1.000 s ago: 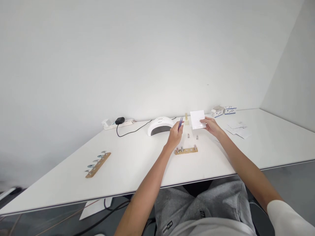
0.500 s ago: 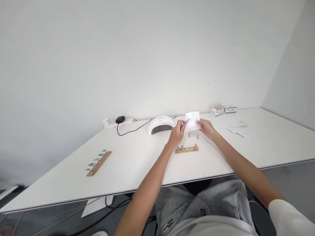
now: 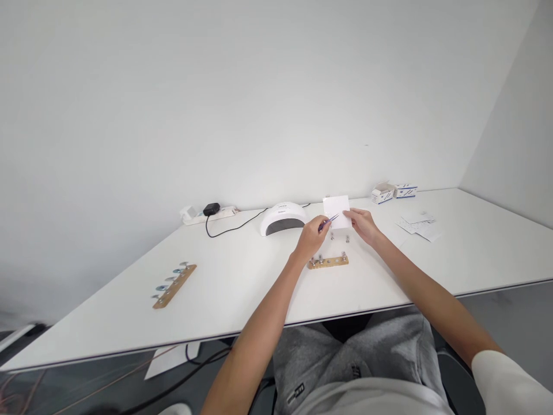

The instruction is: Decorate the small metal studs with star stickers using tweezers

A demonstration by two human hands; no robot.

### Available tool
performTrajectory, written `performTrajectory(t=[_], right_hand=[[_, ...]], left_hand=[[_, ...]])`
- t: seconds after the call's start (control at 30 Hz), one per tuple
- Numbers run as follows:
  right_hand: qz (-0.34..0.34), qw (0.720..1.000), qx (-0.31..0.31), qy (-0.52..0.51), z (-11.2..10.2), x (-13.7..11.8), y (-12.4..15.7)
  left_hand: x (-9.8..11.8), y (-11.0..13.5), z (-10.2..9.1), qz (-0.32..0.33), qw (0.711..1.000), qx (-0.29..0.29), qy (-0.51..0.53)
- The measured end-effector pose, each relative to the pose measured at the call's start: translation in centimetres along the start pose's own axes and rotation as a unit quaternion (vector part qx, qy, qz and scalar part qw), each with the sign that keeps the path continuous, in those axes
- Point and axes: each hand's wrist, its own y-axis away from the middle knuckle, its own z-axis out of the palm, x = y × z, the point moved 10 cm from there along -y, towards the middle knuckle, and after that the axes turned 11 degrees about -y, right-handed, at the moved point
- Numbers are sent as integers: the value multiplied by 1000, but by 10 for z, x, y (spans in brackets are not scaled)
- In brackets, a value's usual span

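White card [image 3: 336, 206] held up over the table [image 3: 242, 288], between my two hands.
My right hand [image 3: 364, 225] pinches its right edge; my left hand [image 3: 311, 239] grips tweezers [image 3: 330, 220], tips touching the card. Wooden strip [image 3: 327, 263] lies just below.

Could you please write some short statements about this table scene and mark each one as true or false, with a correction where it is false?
1. The left hand holds tweezers. True.
2. The right hand holds a black card. False: it holds a white card.
3. The white dome lamp stands on the table. True.
4. Both wooden strips lie together by the hands. False: the near wooden strip lies by the hands, and the left wooden strip lies far off to the left.
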Motion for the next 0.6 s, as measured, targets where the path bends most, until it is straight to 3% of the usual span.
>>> performTrajectory(t=[0.27,0.6], right_hand=[[3,1000,-15,-7,8,3,1],[-16,1000,-10,11,11,1,4]], left_hand=[[-10,2,3,-42,999,0,-6],[-7,2,-5,-35,999,41,-3]])
